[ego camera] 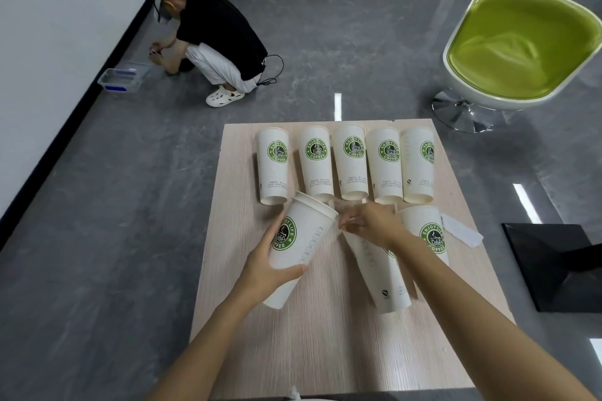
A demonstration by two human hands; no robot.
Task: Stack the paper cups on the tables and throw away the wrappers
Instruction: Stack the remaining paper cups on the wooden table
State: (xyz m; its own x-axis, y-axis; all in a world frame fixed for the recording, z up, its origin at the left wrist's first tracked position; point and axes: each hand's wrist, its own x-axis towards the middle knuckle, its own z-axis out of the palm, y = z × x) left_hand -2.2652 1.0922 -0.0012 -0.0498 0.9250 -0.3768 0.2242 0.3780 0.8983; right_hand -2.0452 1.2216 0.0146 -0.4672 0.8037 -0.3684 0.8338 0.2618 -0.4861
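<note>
The left hand (pixel 270 270) gripped a tilted paper cup (pixel 303 238) near the table's (pixel 325 352) centre. The right hand (pixel 371 221), at the cup's 3 o'clock, curled its fingers; whether it pinched anything was unclear. A row of five cups (pixel 353 163) lay at the table's 12 o'clock, a wrapper (pixel 462 233) at 3.

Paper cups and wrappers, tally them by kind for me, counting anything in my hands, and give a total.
Paper cups: 8, namely 5 in the back row, held cup in the left hand, lying cup at the right hand, near-right cup
White wrapper: 1
Total: 9
</note>
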